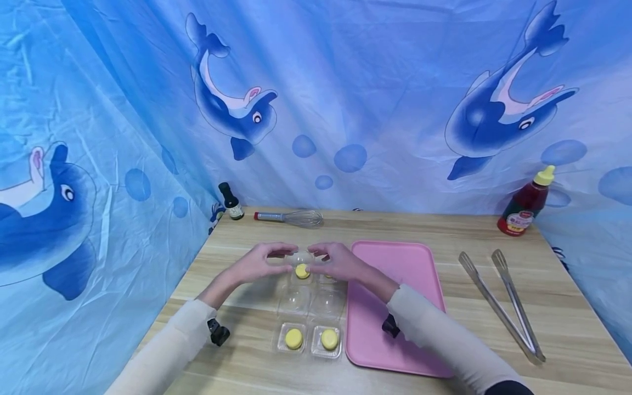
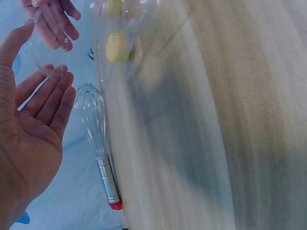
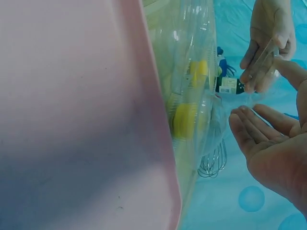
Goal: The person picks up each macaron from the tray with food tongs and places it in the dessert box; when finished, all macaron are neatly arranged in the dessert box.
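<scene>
My left hand (image 1: 259, 264) and right hand (image 1: 340, 262) face each other, pinching a clear plastic lid (image 1: 302, 256) by opposite edges between thumbs and fingers. The see-through lid is faint in both wrist views, tilted in the right wrist one. Under it a yellow macaron (image 1: 302, 271) sits in a far clear box. Another yellow macaron (image 3: 184, 120) shows in the box beside it, partly hidden by my right hand in the head view. Closer to me, two yellow macarons (image 1: 293, 339) lie in square clear trays (image 1: 320, 351), their domed lids (image 1: 296, 300) folded back.
A pink tray (image 1: 395, 351) lies right of the boxes, under my right forearm. Metal tongs (image 1: 513, 307) are spread farther right. Along the back are a whisk (image 1: 291, 218), a small dark bottle (image 1: 231, 202) and a red sauce bottle (image 1: 524, 206), near the dolphin-print curtain (image 1: 395, 109).
</scene>
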The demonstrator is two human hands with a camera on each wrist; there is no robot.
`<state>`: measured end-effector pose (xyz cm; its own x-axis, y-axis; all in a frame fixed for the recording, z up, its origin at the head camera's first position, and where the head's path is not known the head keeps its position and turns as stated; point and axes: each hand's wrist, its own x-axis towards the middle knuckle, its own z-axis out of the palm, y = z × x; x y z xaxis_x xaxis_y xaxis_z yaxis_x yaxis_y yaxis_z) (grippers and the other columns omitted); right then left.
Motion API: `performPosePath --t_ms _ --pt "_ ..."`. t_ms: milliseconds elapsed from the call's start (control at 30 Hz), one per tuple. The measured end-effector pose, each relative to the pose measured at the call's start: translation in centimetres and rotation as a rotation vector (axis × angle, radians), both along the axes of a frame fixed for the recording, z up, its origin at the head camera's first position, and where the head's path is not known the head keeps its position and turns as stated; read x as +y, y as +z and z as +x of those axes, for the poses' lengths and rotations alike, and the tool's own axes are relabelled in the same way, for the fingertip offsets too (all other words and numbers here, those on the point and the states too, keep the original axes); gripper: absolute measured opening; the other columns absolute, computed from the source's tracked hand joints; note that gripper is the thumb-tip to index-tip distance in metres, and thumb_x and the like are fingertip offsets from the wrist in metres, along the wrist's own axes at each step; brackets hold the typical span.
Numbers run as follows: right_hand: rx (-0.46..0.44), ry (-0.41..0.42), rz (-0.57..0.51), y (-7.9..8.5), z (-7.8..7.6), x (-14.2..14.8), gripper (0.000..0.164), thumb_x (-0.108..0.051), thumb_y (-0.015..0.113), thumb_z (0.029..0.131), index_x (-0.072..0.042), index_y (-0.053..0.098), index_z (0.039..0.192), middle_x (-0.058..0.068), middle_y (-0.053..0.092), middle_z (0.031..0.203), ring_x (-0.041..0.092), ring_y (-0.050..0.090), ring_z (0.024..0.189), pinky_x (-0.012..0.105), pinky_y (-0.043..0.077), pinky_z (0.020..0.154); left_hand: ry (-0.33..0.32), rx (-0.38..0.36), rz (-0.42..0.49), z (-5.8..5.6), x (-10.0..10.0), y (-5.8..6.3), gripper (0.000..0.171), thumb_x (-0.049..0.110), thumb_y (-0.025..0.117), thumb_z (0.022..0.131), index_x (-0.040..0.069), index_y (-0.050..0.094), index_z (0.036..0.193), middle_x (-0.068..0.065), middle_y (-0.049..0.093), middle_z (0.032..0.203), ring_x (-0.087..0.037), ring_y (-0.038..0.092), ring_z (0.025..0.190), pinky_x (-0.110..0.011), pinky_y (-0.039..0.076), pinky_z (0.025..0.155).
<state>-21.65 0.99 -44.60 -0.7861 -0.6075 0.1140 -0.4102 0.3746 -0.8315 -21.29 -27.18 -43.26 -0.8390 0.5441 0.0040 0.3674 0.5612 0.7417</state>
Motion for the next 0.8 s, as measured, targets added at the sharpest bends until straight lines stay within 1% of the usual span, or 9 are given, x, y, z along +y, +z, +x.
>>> performPosePath --t_ms 100,167,233,333,367,400,433,533,800 --pt "0.021 -0.007 0.052 -0.4 -0.2 -0.3 0.066 -0.030 0.084 0.093 -0.002 0.059 0.148 0.015 0.066 0.143 0.033 0.066 0.125 0.044 0.057 0.106 -0.005 0.044 -0.043 0.0 0.1 -0.5 0.067 0.029 0.084 0.094 0.007 0.057 0.151 -0.009 0.062 0.149 -0.032 0.060 0.135 -0.054 0.048 0.116" --pt "0.055 -0.012 0.076 -0.8 -0.4 -0.5 0.068 -0.028 0.087 0.090 0.000 0.060 0.147 0.016 0.067 0.141 0.034 0.071 0.107 0.043 0.061 0.097 -0.002 0.079 -0.087 0.0 0.1 -0.9 0.069 0.030 0.085 0.092 0.007 0.057 0.151 -0.008 0.061 0.151 -0.032 0.060 0.134 -0.053 0.049 0.115" --pt "0.097 -0.020 0.106 -1.2 -0.5 -0.8 0.070 -0.027 0.089 0.088 0.000 0.061 0.145 0.016 0.068 0.141 0.034 0.071 0.105 0.042 0.061 0.098 -0.003 0.114 -0.137 0.0 0.1 -1.3 0.072 0.033 0.086 0.092 0.008 0.057 0.152 -0.008 0.060 0.152 -0.032 0.060 0.134 -0.052 0.050 0.114" --pt "0.148 -0.021 0.148 -1.7 -0.6 -1.2 0.070 -0.027 0.091 0.086 0.002 0.062 0.143 0.017 0.067 0.141 0.033 0.071 0.110 0.043 0.058 0.104 0.003 0.139 -0.208 0.1 0.1 -1.9 0.075 0.041 0.086 0.090 0.012 0.057 0.153 -0.006 0.058 0.154 -0.030 0.062 0.133 -0.049 0.051 0.113" --pt "0.165 -0.025 0.167 -1.8 -0.6 -1.3 0.070 -0.028 0.091 0.085 0.001 0.063 0.143 0.016 0.067 0.141 0.032 0.068 0.121 0.043 0.054 0.111 0.003 0.148 -0.223 0.1 0.1 -2.1 0.075 0.044 0.085 0.090 0.013 0.057 0.153 -0.006 0.058 0.154 -0.030 0.062 0.132 -0.050 0.052 0.112" --pt "0.176 -0.031 0.185 -1.9 -0.6 -1.4 0.070 -0.028 0.091 0.085 0.001 0.063 0.143 0.015 0.067 0.142 0.032 0.064 0.129 0.044 0.051 0.114 0.004 0.152 -0.234 0.2 0.1 -2.2 0.076 0.046 0.085 0.090 0.014 0.057 0.153 -0.006 0.058 0.154 -0.031 0.063 0.131 -0.050 0.052 0.112" --pt "0.188 -0.036 0.203 -2.0 -0.6 -1.5 0.070 -0.029 0.092 0.085 0.000 0.064 0.142 0.015 0.067 0.142 0.032 0.063 0.132 0.044 0.051 0.114 0.006 0.156 -0.245 0.2 0.1 -2.3 0.077 0.048 0.084 0.090 0.015 0.057 0.153 -0.006 0.058 0.155 -0.031 0.063 0.130 -0.051 0.052 0.112" --pt "0.201 -0.051 0.247 -2.1 -0.5 -1.8 0.072 -0.030 0.093 0.084 -0.001 0.064 0.143 0.014 0.066 0.144 0.032 0.061 0.134 0.045 0.049 0.115 0.001 0.172 -0.248 0.3 0.1 -2.6 0.077 0.047 0.084 0.090 0.014 0.056 0.153 -0.009 0.058 0.154 -0.034 0.064 0.129 -0.053 0.053 0.110" --pt "0.194 -0.073 0.316 -2.3 -0.6 -2.2 0.073 -0.030 0.093 0.083 -0.004 0.063 0.144 0.012 0.064 0.147 0.031 0.061 0.134 0.044 0.048 0.117 0.000 0.173 -0.275 0.0 0.3 -3.0 0.077 0.038 0.086 0.090 0.013 0.053 0.156 -0.010 0.056 0.156 -0.035 0.064 0.130 -0.052 0.053 0.111"
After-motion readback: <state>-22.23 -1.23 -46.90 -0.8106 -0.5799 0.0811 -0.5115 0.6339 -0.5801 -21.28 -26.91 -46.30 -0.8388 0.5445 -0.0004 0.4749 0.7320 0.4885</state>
